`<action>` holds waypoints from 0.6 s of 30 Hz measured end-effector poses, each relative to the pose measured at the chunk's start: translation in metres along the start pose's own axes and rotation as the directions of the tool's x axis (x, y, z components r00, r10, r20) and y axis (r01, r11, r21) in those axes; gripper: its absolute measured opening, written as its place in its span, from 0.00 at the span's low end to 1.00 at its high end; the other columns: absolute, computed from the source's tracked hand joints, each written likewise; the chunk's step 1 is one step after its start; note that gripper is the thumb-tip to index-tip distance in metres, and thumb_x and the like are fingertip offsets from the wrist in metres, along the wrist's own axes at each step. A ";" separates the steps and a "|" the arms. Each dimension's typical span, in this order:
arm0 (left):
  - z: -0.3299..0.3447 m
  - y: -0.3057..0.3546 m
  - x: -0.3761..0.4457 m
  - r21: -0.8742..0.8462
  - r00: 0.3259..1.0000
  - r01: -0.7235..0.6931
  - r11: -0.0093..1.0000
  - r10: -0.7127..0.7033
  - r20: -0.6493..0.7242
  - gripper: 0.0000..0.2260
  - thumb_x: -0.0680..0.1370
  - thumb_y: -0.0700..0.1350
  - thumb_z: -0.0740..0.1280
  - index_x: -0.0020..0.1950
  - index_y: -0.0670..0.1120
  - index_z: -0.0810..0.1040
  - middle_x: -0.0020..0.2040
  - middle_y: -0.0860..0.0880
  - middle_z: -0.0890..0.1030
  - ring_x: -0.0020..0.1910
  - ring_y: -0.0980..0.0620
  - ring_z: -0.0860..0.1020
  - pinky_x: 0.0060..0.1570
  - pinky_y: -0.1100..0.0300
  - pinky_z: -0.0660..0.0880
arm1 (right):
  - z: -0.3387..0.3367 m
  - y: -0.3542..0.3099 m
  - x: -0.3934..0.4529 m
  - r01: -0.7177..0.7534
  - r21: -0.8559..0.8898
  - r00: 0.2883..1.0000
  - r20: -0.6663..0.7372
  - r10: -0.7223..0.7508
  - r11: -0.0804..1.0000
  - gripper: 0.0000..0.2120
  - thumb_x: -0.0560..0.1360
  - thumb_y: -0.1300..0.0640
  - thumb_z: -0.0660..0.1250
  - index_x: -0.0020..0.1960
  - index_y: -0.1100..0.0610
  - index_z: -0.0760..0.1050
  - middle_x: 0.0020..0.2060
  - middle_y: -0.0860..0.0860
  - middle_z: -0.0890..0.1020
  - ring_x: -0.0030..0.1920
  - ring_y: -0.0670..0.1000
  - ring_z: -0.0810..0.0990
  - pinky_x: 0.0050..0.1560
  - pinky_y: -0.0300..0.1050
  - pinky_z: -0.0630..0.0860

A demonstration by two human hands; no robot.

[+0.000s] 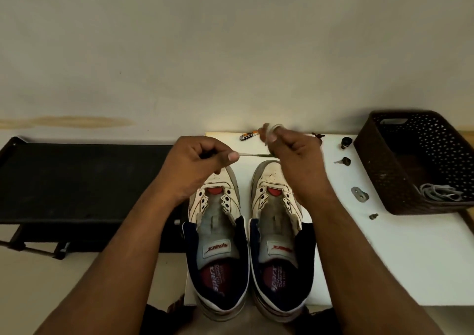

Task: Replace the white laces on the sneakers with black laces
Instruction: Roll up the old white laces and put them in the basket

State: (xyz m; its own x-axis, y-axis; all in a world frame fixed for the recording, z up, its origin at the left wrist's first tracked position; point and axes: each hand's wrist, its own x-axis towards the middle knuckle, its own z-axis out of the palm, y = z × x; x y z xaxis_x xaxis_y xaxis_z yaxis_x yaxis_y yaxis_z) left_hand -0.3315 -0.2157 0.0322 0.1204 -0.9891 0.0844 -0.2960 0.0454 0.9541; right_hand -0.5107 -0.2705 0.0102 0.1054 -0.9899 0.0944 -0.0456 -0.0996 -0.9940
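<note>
Left hand (195, 165): thumb and fingers pinch one end of a white lace (252, 155). Right hand (295, 155): blurred, fingers curled round the lace's far end, wound at the fingertips. Lace spans taut between both. Two unlaced sneakers (218, 232) below the fingers, on a white table (359, 245). Basket (415, 162) right of the fingers.

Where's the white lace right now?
In the head view the white lace is stretched between both hands above the sneakers' toes: the left hand pinches one end, and the right hand holds the rest, blurred, near the table's far edge.
</note>
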 end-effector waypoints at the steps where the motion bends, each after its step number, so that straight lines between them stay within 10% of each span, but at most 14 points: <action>1: -0.002 0.000 0.000 -0.018 0.999 -0.023 1.000 0.022 -0.044 0.09 0.68 0.48 0.74 0.41 0.42 0.84 0.35 0.42 0.82 0.29 0.56 0.75 0.31 0.66 0.72 | 0.003 0.002 -0.003 -0.009 -0.150 0.992 0.123 0.028 0.989 0.08 0.78 0.58 0.66 0.53 0.55 0.83 0.48 0.58 0.85 0.53 0.53 0.83 0.60 0.52 0.76; 7: -0.004 -0.001 0.002 -0.046 0.974 -0.066 0.997 0.054 -0.218 0.12 0.64 0.49 0.76 0.37 0.40 0.83 0.35 0.40 0.82 0.30 0.48 0.77 0.31 0.60 0.74 | 0.006 -0.008 -0.012 -0.220 -0.198 0.766 0.570 0.295 0.955 0.09 0.77 0.61 0.65 0.54 0.60 0.83 0.47 0.55 0.86 0.51 0.52 0.84 0.61 0.56 0.76; 13: 0.007 -0.004 0.001 -0.195 0.999 0.025 0.980 -0.032 -0.032 0.11 0.64 0.48 0.74 0.38 0.41 0.82 0.34 0.40 0.79 0.30 0.47 0.72 0.30 0.60 0.71 | -0.006 -0.021 -0.015 -0.454 0.034 0.542 0.804 0.246 0.890 0.10 0.76 0.66 0.63 0.54 0.67 0.80 0.46 0.61 0.84 0.47 0.57 0.84 0.50 0.48 0.80; 18: 0.019 -0.007 0.002 -0.300 0.994 0.105 0.948 -0.098 0.040 0.05 0.73 0.44 0.70 0.39 0.45 0.84 0.33 0.42 0.77 0.30 0.46 0.71 0.32 0.56 0.69 | -0.002 -0.025 -0.014 -0.435 0.531 0.773 0.634 0.000 0.727 0.12 0.72 0.61 0.64 0.49 0.62 0.84 0.45 0.59 0.85 0.46 0.56 0.85 0.50 0.50 0.81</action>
State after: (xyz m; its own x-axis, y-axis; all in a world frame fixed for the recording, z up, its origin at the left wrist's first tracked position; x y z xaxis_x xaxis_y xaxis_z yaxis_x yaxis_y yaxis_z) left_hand -0.3469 -0.2205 0.0207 0.1110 -0.9936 -0.0207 0.0167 -0.0189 0.9997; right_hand -0.5135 -0.2540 0.0336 0.7112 -0.7019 0.0382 0.4486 0.4114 -0.7934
